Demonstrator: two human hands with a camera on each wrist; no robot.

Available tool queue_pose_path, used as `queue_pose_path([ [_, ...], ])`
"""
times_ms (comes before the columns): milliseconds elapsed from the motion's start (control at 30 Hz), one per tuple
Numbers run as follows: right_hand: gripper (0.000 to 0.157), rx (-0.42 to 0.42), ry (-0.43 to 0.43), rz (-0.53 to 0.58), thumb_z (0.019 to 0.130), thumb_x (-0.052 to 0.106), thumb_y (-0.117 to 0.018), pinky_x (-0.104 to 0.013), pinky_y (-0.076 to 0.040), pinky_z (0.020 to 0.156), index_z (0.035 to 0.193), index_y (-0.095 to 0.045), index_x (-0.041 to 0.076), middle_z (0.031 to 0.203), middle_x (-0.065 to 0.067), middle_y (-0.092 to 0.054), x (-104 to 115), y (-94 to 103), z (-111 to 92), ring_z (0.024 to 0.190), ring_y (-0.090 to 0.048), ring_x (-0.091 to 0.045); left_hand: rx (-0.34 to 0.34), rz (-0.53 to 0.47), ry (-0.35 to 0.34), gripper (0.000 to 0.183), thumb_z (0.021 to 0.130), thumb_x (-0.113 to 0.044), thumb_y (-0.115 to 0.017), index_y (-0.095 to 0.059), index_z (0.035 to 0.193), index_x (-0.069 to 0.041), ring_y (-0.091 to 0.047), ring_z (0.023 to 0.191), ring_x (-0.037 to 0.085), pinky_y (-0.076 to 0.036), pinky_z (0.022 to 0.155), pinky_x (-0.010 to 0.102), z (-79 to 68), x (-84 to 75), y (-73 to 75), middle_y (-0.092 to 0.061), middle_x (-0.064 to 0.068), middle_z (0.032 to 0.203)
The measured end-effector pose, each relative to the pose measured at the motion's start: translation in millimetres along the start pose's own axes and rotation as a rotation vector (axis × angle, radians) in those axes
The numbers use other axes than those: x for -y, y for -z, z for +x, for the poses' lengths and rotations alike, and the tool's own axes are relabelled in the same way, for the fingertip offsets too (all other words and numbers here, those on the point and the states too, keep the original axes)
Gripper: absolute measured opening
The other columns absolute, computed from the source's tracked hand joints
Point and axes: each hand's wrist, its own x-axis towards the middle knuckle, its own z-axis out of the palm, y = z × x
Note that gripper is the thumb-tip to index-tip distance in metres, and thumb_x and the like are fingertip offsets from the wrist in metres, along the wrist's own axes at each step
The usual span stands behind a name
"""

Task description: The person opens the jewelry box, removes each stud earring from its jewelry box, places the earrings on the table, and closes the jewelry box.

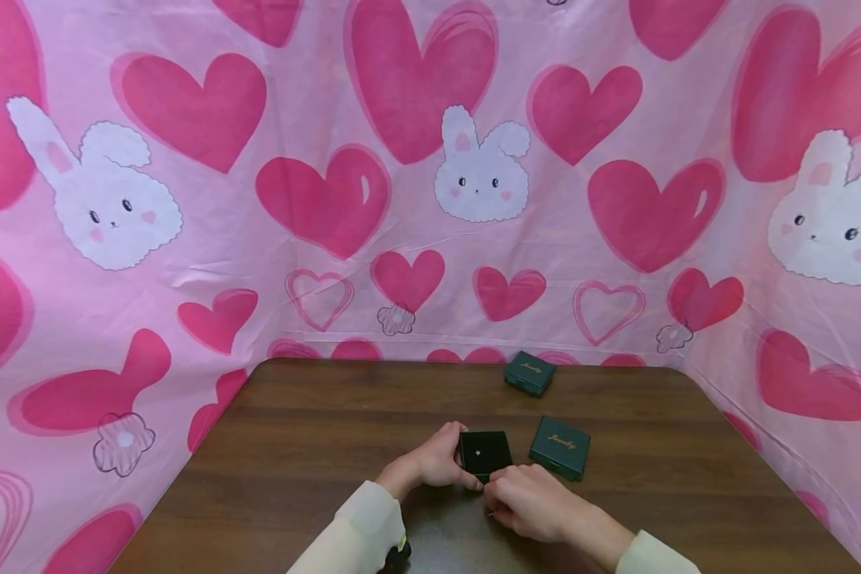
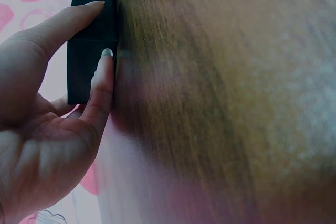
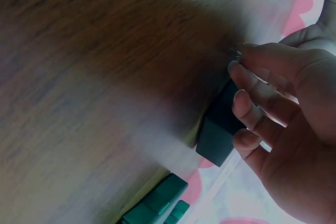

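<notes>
A small black box (image 1: 493, 446) sits on the wooden table, with a tiny silver star (image 1: 477, 453) on its dark top surface. My left hand (image 1: 439, 458) grips the box from its left side; in the left wrist view the thumb and a finger lie along the side of the box (image 2: 90, 24). At the near right corner of the box is my right hand (image 1: 534, 501). Between its thumb and index finger it pinches a small shiny metal piece (image 3: 237, 53), too small to tell its kind. The other fingers overlap the box (image 3: 218, 129) in the right wrist view.
Just right of the black box lies a dark green jewelry box (image 1: 560, 448) with gold lettering. A second green jewelry box (image 1: 529, 373) stands near the table's back edge. Pink heart-patterned cloth (image 1: 409, 239) hangs around the brown table (image 1: 294, 446).
</notes>
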Motion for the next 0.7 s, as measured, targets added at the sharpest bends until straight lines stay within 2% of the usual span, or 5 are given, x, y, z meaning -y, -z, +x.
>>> queue_pose_path([
  [167, 0.016, 0.007, 0.006, -0.007, 0.090, 0.022, -0.078, -0.022, -0.039, 0.055, 0.081, -0.067, 0.028, 0.077, 0.020, -0.049, 0, 1.8, -1, 0.063, -0.045, 0.003, 0.003, 0.001, 0.003, 0.063, 0.074, -0.015, -0.092, -0.050, 0.120, -0.009, -0.050, 0.100, 0.020, -0.045, 0.092, 0.039, 0.5, 0.9, 0.3, -0.051, 0.003, 0.110],
  [367, 0.007, -0.009, 0.018, -0.013, 0.090, 0.025, -0.079, -0.022, -0.043, 0.058, 0.089, -0.074, 0.028, 0.082, 0.020, -0.055, 0, 7.9, -1, 0.068, -0.050, 0.004, 0.006, -0.008, 0.005, 0.062, 0.075, -0.016, -0.092, -0.049, 0.120, -0.010, -0.050, 0.100, 0.020, -0.046, 0.093, 0.039, 0.5, 0.0, 1.9, -0.051, 0.002, 0.110],
  [567, 0.010, -0.014, -0.006, -0.011, 0.090, 0.025, -0.079, -0.023, -0.044, 0.060, 0.086, -0.070, 0.029, 0.083, 0.020, -0.054, -1, 11.9, 0, 0.069, -0.050, 0.003, -0.011, 0.007, -0.012, 0.062, 0.072, -0.014, -0.093, -0.050, 0.116, -0.008, -0.050, 0.095, 0.018, -0.045, 0.085, 0.036, 0.5, 0.4, -0.3, -0.051, 0.002, 0.106],
  [700, 0.010, -0.023, -0.019, -0.012, 0.090, 0.024, -0.078, -0.023, -0.044, 0.060, 0.087, -0.070, 0.028, 0.083, 0.019, -0.054, -3, 12.2, 1, 0.069, -0.049, 0.003, -0.015, 0.005, -0.010, 0.063, 0.072, -0.013, -0.093, -0.050, 0.116, -0.008, -0.050, 0.095, 0.018, -0.046, 0.085, 0.036, 0.5, 0.2, -0.9, -0.051, 0.003, 0.106],
])
